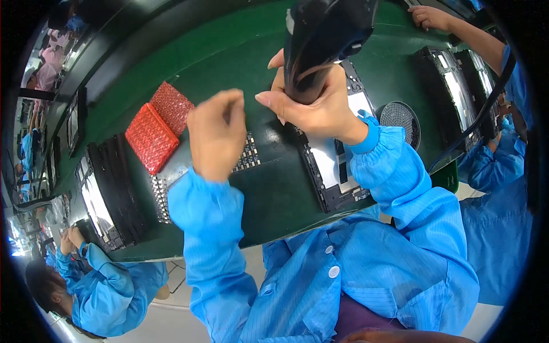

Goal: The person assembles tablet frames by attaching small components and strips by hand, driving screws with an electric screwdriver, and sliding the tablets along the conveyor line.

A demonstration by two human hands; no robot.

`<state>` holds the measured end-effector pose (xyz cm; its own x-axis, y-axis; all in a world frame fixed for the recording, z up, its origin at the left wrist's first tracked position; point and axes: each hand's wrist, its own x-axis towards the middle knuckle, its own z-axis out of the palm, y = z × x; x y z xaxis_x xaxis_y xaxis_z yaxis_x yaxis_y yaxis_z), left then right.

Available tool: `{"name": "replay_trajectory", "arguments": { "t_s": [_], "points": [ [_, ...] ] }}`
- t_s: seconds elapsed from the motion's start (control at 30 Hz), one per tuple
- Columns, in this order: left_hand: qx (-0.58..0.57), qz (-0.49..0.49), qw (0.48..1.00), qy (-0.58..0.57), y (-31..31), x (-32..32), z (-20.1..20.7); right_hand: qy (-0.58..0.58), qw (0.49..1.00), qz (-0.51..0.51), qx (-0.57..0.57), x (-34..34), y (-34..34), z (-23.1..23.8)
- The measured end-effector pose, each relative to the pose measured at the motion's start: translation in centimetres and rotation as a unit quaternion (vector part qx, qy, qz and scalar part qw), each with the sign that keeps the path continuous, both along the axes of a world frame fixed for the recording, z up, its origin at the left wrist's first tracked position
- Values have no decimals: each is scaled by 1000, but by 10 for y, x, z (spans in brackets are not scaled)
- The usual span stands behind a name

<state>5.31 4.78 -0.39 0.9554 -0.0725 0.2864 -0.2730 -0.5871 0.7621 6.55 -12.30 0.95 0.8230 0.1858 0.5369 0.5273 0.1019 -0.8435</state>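
My right hand [329, 111] is closed round the lower end of a black handheld tool [326, 43] with a bulky rounded body, whose exact kind I cannot make out. Below that hand lies a black-framed flat device part [320, 180] with a bright silvery middle, partly covered by my hand and sleeve. My left hand [213, 137], slightly blurred, hovers over the green table [280, 200] with its fingers curled; whatever they hold is hidden. Beside its wrist a sheet of small metallic pieces [250, 155] lies on the table, partly hidden.
Red bubble-wrap packets [151, 140] lie left of my left hand, above another sheet of small pieces [160, 200]. Stacked black-framed parts [117, 188] stand farther left, more [449, 86] at right. A round mesh dish [402, 122] is near my right sleeve. Co-workers sit on both sides; one's hand [430, 18] reaches in.
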Motion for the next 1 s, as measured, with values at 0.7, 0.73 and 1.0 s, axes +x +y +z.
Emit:
{"name": "replay_trajectory", "arguments": {
  "t_s": [0.7, 0.73, 1.0],
  "points": [
    [153, -265, 937, -171, -88, -135, -35, 57, 998, 11, 21, -3, 0, -1],
    [156, -266, 935, -173, -90, -136, -36, 54, 998, 10, 23, -1, 0, 2],
    [222, -144, 947, -183, -52, -75, -22, -25, 998, -32, 49, -18, -62, 58]
  ]
}}
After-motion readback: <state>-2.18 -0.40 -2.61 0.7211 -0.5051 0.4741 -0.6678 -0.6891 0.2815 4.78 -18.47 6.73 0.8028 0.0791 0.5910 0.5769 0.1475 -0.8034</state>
